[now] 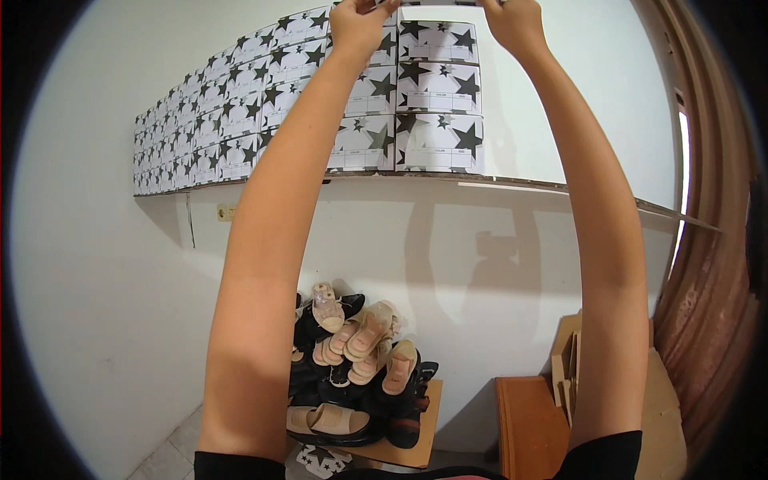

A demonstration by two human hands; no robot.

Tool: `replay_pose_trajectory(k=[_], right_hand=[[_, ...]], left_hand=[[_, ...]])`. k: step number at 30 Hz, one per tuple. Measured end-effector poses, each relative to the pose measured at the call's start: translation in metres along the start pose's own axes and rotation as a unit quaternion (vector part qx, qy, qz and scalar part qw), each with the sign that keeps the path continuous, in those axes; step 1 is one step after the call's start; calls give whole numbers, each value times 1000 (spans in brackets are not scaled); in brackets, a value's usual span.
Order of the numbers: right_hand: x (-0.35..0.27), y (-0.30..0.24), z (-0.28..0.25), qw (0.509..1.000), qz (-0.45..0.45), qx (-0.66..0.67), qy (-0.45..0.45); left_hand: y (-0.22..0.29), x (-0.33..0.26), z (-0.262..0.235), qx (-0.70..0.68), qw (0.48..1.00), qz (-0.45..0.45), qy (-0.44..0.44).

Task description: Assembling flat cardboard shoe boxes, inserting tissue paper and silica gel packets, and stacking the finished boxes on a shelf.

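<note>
Both my arms reach up and forward, and the hands are partly cut off by the top edge. My left hand point(358, 30) is closed, its fingers curled at the top of a stack of shoe boxes. My right hand point(514, 26) is raised to the right of that stack, its fingertips out of the picture. Between the hands runs a thin strip of a box point(440, 2), mostly out of view; both hands appear to hold it at its sides. Below it stands the rightmost stack of white shoe boxes with black stars point(438, 88).
A long wall shelf point(528, 183) carries several rows of star-patterned boxes point(232, 112). Beneath, shoes and sandals point(368, 332) are heaped on a wooden table point(432, 416). A brown wooden cabinet point(532, 424), folded cardboard point(664, 408) and a brown curtain point(712, 264) are on the right.
</note>
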State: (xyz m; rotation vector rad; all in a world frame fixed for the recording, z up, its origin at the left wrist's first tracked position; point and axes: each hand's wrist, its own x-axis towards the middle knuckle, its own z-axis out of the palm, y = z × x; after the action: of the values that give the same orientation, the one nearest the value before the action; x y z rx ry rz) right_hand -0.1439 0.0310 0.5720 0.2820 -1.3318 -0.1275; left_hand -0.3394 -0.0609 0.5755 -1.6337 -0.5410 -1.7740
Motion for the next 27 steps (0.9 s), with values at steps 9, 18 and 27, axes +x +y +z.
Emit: replay_pose_trajectory(k=[9,18,27], right_hand=[[19,53,39,992,-58,-71,86],[33,98,56,999,36,-18,13],[44,131,72,987,45,-148,-37]], left_hand=[[-43,32,25,120,990,-47,59],[-58,55,34,211,976,-22,49],[-58,43,50,289,952,-39,-93]])
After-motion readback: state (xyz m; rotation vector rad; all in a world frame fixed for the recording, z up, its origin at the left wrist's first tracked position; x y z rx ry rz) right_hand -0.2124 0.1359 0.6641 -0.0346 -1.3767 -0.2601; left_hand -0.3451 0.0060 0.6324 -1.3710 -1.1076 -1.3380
